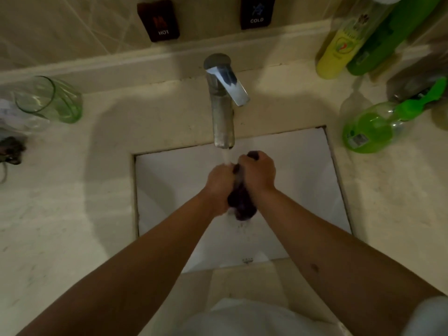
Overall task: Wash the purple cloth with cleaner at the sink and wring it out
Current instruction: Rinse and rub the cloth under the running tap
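The purple cloth (242, 202) is bunched into a dark wet wad over the white sink basin (174, 190). My left hand (219, 184) grips its left side and my right hand (258, 172) grips its top and right side, fingers curled round it. Water runs from the chrome tap (223, 103) onto the cloth between my hands, and drops fall from the wad's lower end. A green spray bottle of cleaner (378, 127) lies on its side on the counter at the right.
A green glass tumbler (51, 100) stands on the beige counter at the left, beside a clear plastic item at the frame edge. A yellow bottle (339, 49) and a green bottle (385, 40) stand at the back right. HOT and COLD plates hang on the wall.
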